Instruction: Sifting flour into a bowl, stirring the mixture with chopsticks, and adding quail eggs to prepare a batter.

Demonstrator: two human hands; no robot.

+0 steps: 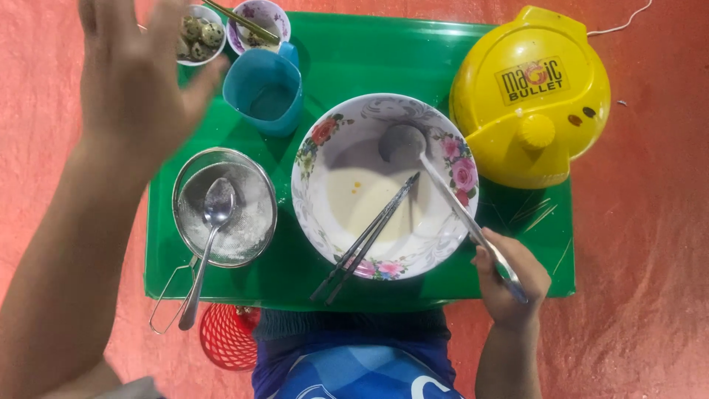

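left hand (136, 70) raised open, right hand (509, 277) gripping ladle (443, 188)

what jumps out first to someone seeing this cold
The big floral bowl at the middle of the green tray holds pale batter; the right hand grips a ladle dipped in it. A bright yellow round appliance sits at the tray's far right, and the left hand hangs open above a sieve.

Both forearms are bare, with no sleeves, rings or watch on the left hand (133, 74) or right hand (509, 277). Below the green tray (354, 59), a blue top with paler blue and white patches shows.
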